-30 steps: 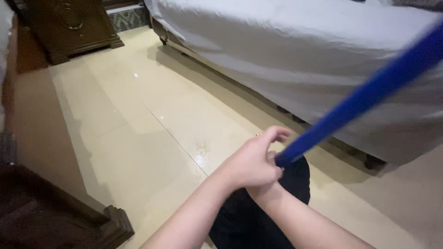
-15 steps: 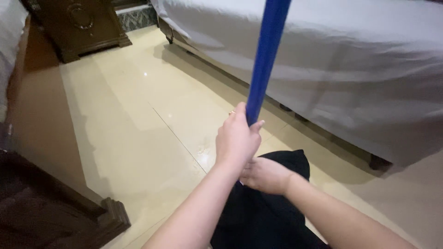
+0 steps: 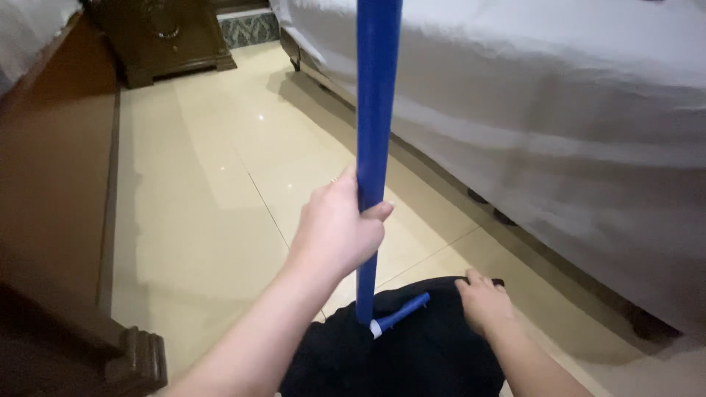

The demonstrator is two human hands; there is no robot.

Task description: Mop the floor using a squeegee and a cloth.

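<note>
left hand (image 3: 334, 235) wrapped around blue pole (image 3: 373, 147), held upright; right hand (image 3: 484, 301) at 4 o'clock, flat on black cloth (image 3: 412, 353), fingers spread, gripping nothing. pole foot with blue cross-piece (image 3: 401, 312) sits in the cloth at 6 o'clock. risk: pole may tip if the single grip slackens. beyond: cream tile floor (image 3: 198, 184); white-sheeted bed (image 3: 551, 95) at 2 o'clock; dark wooden cabinet (image 3: 165, 33) at 11 o'clock. no containers in view.

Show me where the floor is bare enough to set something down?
The widest bare patch is the floor between the wooden furniture and the bed, running back to the cabinet. It is crowded in front: the left hand holds the pole, the right hand presses the black cloth.
</note>
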